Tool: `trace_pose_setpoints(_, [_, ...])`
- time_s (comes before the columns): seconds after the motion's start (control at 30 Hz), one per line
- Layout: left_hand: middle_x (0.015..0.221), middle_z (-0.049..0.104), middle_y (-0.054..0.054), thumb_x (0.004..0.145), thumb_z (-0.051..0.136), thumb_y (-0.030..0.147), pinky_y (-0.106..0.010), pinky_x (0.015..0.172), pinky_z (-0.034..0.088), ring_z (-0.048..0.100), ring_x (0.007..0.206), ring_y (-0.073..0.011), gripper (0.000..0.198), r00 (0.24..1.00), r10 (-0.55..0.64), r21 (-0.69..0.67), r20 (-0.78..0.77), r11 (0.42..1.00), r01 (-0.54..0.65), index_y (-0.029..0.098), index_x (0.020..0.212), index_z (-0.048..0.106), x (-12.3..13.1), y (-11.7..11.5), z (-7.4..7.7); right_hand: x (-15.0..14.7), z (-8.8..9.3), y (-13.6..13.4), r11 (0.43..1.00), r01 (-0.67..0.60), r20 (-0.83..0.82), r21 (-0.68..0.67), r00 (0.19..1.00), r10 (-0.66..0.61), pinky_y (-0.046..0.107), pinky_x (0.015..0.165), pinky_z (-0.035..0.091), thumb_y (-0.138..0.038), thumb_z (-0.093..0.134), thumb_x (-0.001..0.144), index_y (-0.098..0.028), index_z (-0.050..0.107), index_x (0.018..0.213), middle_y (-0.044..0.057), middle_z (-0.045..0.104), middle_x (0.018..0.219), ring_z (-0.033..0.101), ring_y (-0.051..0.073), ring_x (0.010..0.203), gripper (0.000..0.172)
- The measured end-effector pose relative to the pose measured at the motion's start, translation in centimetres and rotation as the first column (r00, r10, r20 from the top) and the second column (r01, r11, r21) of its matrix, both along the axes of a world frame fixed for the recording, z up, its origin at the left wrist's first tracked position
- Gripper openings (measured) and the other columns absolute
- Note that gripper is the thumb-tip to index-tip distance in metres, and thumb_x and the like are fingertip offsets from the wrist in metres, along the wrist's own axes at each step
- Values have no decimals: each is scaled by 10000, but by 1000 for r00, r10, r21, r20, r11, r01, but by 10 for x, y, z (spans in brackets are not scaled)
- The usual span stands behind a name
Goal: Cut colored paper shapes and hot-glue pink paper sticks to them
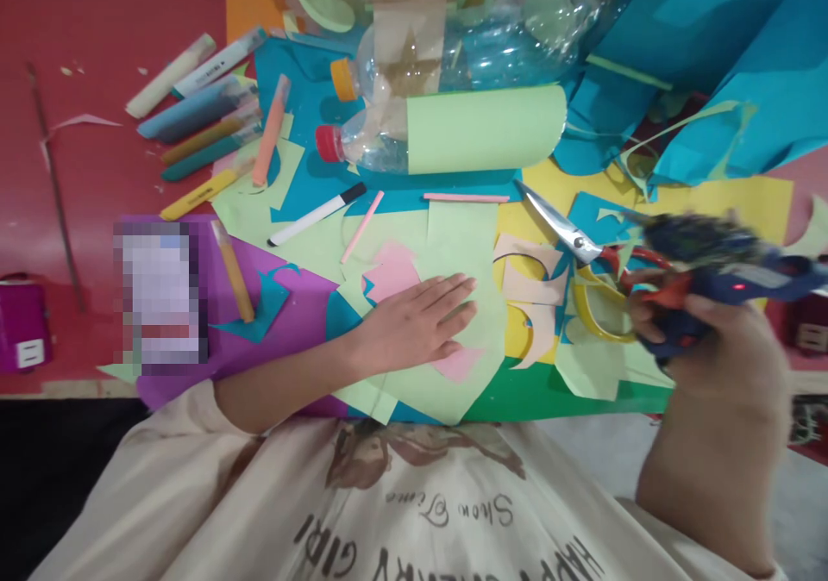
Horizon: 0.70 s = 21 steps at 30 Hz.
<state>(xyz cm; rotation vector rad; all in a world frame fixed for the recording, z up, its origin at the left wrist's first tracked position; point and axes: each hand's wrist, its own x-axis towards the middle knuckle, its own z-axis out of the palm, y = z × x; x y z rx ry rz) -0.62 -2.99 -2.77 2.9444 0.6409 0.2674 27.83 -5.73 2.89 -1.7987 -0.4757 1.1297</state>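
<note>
My left hand (410, 322) lies flat, fingers stretched out, over a pink paper piece (393, 269) on a light green sheet (482, 340). At the right, my right hand (724, 340) is wrapped round a dark blue hot glue gun (730, 284) with an orange trigger and a lit red light; its front end is blurred. Just left of the glue gun rest scissors (586, 249) with red and yellow handles, partly under green and blue scraps. Beside them lie cut beige paper pieces (527, 271). A thin pink paper strip (466, 197) runs along the green sheet's top edge.
Beyond the hands lie a red-capped plastic bottle (375, 137) wrapped in green paper and an orange-capped bottle (368, 68). Several markers (200, 115) are at the upper left, a white marker (316, 215) nearer. A pixelated phone (161, 292) sits on purple paper (291, 331). Blue sheets (743, 124) fill the upper right.
</note>
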Motion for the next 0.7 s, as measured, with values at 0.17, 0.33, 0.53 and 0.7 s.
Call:
trace_pose_setpoints(0.17, [1409, 497, -100, 942, 385, 419, -339, 1104, 327, 439, 1320, -206, 467, 1000, 6, -18, -30, 1000, -7, 104, 1267, 501, -1, -1, 2, -36, -12, -3, 950, -313, -129, -9, 942, 309, 278, 400, 333, -278, 742, 619, -170, 657, 628, 59, 650, 647, 493, 112, 444, 138])
trace_pose_setpoints(0.33, [1387, 524, -83, 941, 400, 412, -324, 1072, 358, 473, 1287, -201, 463, 999, 9, -37, -51, 999, -11, 118, 1285, 498, -1, 0, 5, -51, -22, 0, 846, -534, -127, -4, 839, 529, 256, 424, 425, -432, 703, 712, -190, 672, 760, 32, 656, 658, 523, 117, 489, 249])
trace_pose_setpoints(0.53, [1346, 556, -110, 928, 438, 398, -334, 1073, 349, 499, 1263, -228, 477, 1000, 19, -50, -22, 999, -20, 92, 1289, 491, 0, -3, 4, -68, -22, 15, 713, -697, 133, -78, 702, 700, 266, 473, 444, -468, 672, 722, -196, 610, 633, 4, 581, 568, 529, 135, 524, 292])
trace_pose_setpoints(0.7, [1378, 512, -161, 917, 459, 429, -349, 1100, 301, 466, 1294, -242, 561, 997, 17, -118, -78, 993, -27, 66, 1344, 423, -1, -9, 3, -81, -25, 26, 624, -781, 241, -1, 606, 759, 318, 644, 505, -404, 636, 761, -204, 622, 686, 16, 624, 635, 627, 196, 714, 214])
